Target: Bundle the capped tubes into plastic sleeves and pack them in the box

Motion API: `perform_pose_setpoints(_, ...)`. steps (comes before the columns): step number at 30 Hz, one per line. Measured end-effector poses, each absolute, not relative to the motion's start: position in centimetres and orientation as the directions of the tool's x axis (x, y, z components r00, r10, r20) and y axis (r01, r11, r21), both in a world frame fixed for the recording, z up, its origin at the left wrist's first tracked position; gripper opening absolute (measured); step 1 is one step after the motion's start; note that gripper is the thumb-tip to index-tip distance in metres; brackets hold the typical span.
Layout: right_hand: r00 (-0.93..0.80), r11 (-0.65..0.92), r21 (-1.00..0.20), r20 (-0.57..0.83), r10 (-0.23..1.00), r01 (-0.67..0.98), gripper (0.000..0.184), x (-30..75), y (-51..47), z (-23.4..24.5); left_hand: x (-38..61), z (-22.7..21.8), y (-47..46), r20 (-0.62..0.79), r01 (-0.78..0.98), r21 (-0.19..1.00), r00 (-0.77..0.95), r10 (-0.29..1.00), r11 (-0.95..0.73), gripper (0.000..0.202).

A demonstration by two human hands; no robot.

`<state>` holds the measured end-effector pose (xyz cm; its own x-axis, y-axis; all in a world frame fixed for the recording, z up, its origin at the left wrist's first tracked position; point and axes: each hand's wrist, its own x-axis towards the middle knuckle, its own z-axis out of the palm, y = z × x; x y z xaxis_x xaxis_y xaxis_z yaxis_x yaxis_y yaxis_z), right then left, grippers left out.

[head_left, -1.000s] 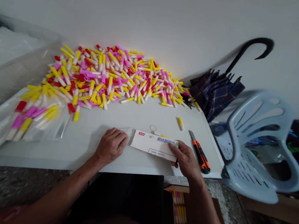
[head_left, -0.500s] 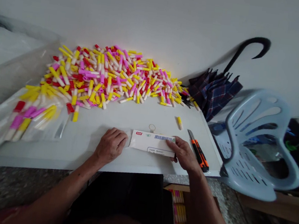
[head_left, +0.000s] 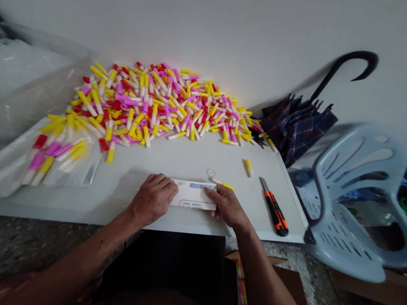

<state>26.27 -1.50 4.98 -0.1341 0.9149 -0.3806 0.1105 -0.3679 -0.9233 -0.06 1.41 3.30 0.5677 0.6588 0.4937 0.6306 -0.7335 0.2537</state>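
- While both hands sit on card (head_left: pixel 194 194) at 6 o'clock, L hand (head_left: pixel 152 198) has fingers together, pressed on its L end
- R hand (head_left: pixel 228 206) fingers lie together on its R end; pinch can't be told
- tube (head_left: pixel 222 184) touches R hand, 12 o'clock of card
- big pile (head_left: pixel 146 101) remains at 12 o'clock; bag (head_left: pixel 8 173) at 9 o'clock holds more

Printed card (head_left: pixel 194 197) w/ both ends hidden under L hand (head_left: pixel 152 199) & R hand (head_left: pixel 227 207), print too small to read; carton (head_left: pixel 291 297) below cut off by bottom edge; blue chair (head_left: pixel 353 200) edges blurred.
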Motion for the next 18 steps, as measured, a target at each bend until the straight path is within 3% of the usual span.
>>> perform_pose_setpoints(3,-0.132,-0.361,-0.915,-0.386,0.913,0.178,0.044,24.1,-1.7,4.8,-0.1,2.9,0.4,0.469,0.659,0.29,0.534,0.703,-0.694,0.02)
perform_pose_setpoints(8,0.004,-0.262,-0.818,-0.303,0.953,0.512,0.04,23.1,-1.2,4.3,-0.4,1.0,-0.4,0.409,0.703,0.352,0.479,0.777,-0.618,0.021)
perform_pose_setpoints(11,-0.01,-0.248,-0.74,-0.325,0.946,0.625,0.04,23.5,-0.4,3.8,-0.6,0.5,-0.1,0.368,0.714,0.357,0.485,0.793,-0.603,0.021)
perform_pose_setpoints(18,-0.041,-0.078,-0.341,-0.33,0.943,0.937,0.044,24.2,0.7,4.4,-0.5,0.7,-0.1,0.302,0.72,0.316,0.541,0.785,-0.618,0.017)
